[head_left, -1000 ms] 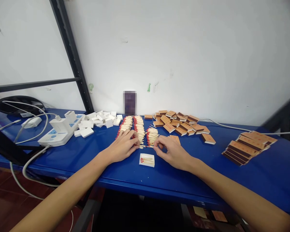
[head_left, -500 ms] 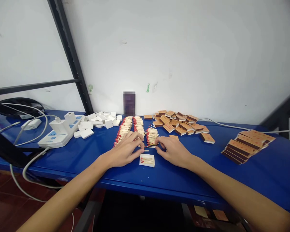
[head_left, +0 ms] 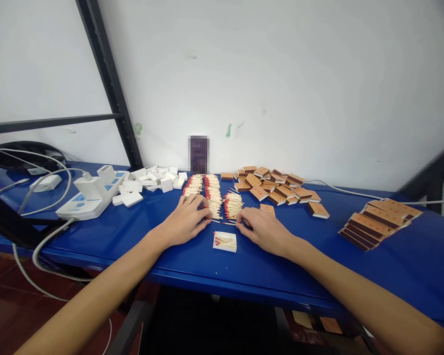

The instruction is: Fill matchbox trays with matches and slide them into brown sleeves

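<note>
A small white matchbox tray (head_left: 225, 249) holding several red-headed matches lies in front of my hands. My left hand (head_left: 187, 220) is curled beside the left rows of matches (head_left: 212, 195), thumb and forefinger closing at the end of a single match (head_left: 216, 220). My right hand (head_left: 264, 229) rests by the shorter pile of matches (head_left: 233, 204). Its thumb and forefinger are around the plain end of another match (head_left: 229, 224), whose red head points left. Both fingertip grips are small and partly hidden.
White empty trays (head_left: 155, 178) are heaped at the back left, beside a power strip (head_left: 92, 197) with cables. Orange-brown matchboxes (head_left: 277, 187) lie piled at the back right, and a stack of flat sleeves (head_left: 379, 222) sits farther right. A black metal post (head_left: 113, 84) rises at left.
My left hand has moved away from the tray, left towards the match rows, with its fingers drawn together. My right fingers now meet a match. Another match head shows at the tray's upper left corner.
</note>
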A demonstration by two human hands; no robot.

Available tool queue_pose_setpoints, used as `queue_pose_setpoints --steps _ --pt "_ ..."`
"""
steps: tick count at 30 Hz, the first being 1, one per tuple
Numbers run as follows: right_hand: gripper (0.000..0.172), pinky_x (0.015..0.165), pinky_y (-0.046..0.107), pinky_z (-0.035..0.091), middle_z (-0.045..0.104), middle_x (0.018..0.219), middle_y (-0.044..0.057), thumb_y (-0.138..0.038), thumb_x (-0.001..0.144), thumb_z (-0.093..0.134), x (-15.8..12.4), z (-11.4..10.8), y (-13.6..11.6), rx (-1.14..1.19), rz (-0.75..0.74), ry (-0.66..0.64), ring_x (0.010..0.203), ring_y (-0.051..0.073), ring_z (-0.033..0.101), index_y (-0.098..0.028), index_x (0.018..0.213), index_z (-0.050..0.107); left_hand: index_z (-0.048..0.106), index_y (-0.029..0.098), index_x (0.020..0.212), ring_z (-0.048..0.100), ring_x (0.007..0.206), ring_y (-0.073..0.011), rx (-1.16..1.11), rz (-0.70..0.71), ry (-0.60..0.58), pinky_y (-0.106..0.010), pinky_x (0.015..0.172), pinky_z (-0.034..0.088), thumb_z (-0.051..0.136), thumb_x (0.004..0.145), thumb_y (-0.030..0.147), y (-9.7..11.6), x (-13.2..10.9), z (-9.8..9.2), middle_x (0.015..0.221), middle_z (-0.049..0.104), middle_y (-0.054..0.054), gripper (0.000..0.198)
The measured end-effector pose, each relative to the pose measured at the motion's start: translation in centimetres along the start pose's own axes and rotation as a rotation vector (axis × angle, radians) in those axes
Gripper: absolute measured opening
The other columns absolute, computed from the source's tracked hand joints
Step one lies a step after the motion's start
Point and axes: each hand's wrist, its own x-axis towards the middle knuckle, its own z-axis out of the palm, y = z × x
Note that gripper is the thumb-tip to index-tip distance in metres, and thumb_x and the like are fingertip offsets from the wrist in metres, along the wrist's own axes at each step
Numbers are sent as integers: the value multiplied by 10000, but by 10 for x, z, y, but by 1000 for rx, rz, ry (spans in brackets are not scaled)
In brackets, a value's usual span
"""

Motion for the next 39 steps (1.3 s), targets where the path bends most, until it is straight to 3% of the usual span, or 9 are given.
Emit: queue_pose_setpoints --steps 11,15,19,23,25,28,31,34,39 --pt "157 755 342 360 638 932 61 -216 988 422 1 -1 -4 -33 -11 -73 851 203 598 -183 902 549 572 177 923 473 1035 -252 6 -3 -34 -426 882 395 426 978 265 2 2 2 1109 523 -95 180" --pt "138 728 332 353 612 857 31 -230 980 435 -1 -4 -8 39 -24 -23 758 177 559 -192 893 534 542 182 930 471 1058 -246 -26 -2 -14 -424 901 400 387 991 269 3 3 -1 1129 514 -99 189" --pt "154 660 287 358 532 714 -25 -279 966 462 -7 -8 -19 282 -19 6 634 135 471 -208 853 539 528 184 937 467 1088 -247 -56 -55 25 -442 926 395 374 994 256 4 2 -3 1147 512 -101 179" --pt "218 603 273 345 490 640 -35 -325 957 470 -9 -8 -23 363 -4 24 591 130 443 -209 795 559 541 194 943 465 1128 -230 -255 -32 33 -419 984 393 406 989 272 11 2 -6 1167 496 -91 162" --pt "255 587 276 339 486 607 -32 -330 963 447 -9 -8 -19 335 35 85 577 135 450 -209 759 542 553 201 949 466 1134 -213 -376 1 16 -392 1008 392 430 982 273 17 2 -8 1177 489 -81 147" --pt "169 585 281 340 524 605 -27 -299 947 457 -7 -6 -10 215 86 130 589 152 493 -210 831 542 576 207 933 468 1130 -219 -434 25 -31 -395 1015 390 473 962 267 25 2 -10 1176 495 -76 123" --pt "100 605 284 368 605 706 2 -275 934 475 -6 -2 -3 109 83 61 652 169 555 -204 926 546 598 215 950 471 1118 -227 -435 36 -58 -403 1000 393 481 962 282 26 1 -12 1163 506 -73 135" --pt "132 644 290 398 650 841 42 -278 954 448 -6 2 1 63 70 -24 749 185 596 -204 899 542 592 220 1011 471 1089 -225 -409 37 -62 -400 978 395 431 985 294 24 0 -13 1144 514 -77 179" --pt "192 658 304 400 649 853 56 -268 981 396 -6 1 0 16 60 -55 760 198 601 -201 861 530 573 212 1024 463 1045 -225 -320 59 -74 -401 942 390 403 990 279 19 -1 -8 1118 520 -77 185"
